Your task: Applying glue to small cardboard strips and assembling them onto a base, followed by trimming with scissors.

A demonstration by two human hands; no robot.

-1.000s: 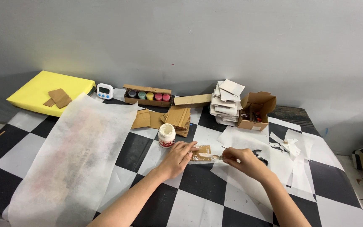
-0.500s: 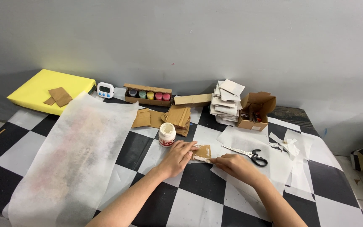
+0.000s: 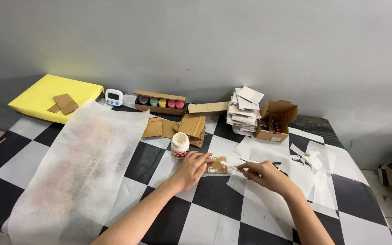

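Checkered black-and-white desk point(image 3: 214, 199) against a grey wall, left hand point(image 3: 190, 167) flat, fingers spread, pressing a cardboard piece point(image 3: 217, 165), right hand point(image 3: 264, 174) grip pinched on a thin brush point(image 3: 232, 167), glue jar point(image 3: 179, 145) nearby

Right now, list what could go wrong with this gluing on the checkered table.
1. The open glue jar stands just beyond the left hand; a careless move of that arm might tip it.
2. The right hand works a brush at the small cardboard piece, so glue may smear onto the left fingers pinning it.
3. Loose white paper beside it could stick to wet glue.
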